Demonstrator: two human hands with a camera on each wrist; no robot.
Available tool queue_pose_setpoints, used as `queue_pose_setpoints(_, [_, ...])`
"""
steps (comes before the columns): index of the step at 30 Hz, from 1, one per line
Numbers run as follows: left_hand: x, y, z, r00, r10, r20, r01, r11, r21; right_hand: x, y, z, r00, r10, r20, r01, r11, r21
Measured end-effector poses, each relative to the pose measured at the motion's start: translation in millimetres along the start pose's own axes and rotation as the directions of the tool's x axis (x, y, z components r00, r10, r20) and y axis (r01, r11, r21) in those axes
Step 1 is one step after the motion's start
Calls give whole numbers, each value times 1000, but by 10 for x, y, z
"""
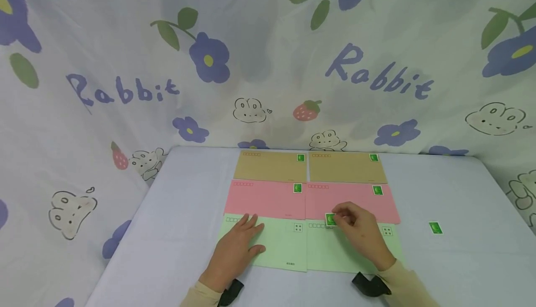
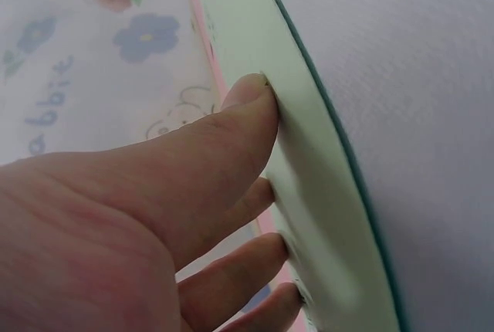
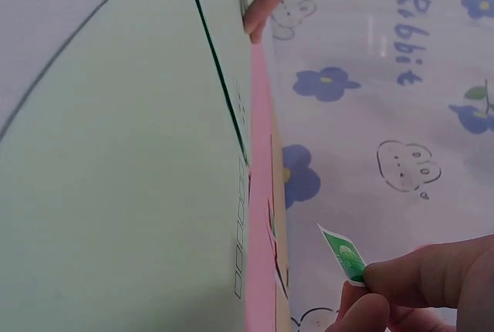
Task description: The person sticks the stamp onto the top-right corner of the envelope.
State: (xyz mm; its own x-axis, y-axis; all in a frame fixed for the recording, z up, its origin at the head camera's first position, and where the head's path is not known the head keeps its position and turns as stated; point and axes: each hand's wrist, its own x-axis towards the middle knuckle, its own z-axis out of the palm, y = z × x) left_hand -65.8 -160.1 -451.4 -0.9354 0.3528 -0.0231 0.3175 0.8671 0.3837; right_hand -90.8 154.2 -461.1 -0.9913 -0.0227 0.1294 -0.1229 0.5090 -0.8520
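Between thumb and fingertips my right hand pinches a small green stamp, held over the upper left part of the right light-green envelope. The right wrist view shows that stamp gripped by one edge, apart from the paper. My left hand rests with spread fingers on the left light-green envelope; the left wrist view has its thumb and fingertips touching the paper. Both light-green envelopes have a bare printed stamp box at their upper right.
Two pink envelopes and two brown envelopes lie in rows behind, each with a green stamp at its upper right. Another loose stamp lies on the white table at the right. A patterned curtain hangs behind.
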Motion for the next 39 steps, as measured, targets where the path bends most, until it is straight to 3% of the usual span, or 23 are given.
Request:
queue_pose_setpoints(27, [7, -7, -1, 1000, 3, -7, -3, 1000, -15, 31, -156, 255, 993, 61, 105, -68, 996, 62])
queue_pose_setpoints(39, [10, -16, 6, 1000, 0, 2, 0, 1000, -16, 35, -191, 360, 992, 29, 126, -38, 997, 68])
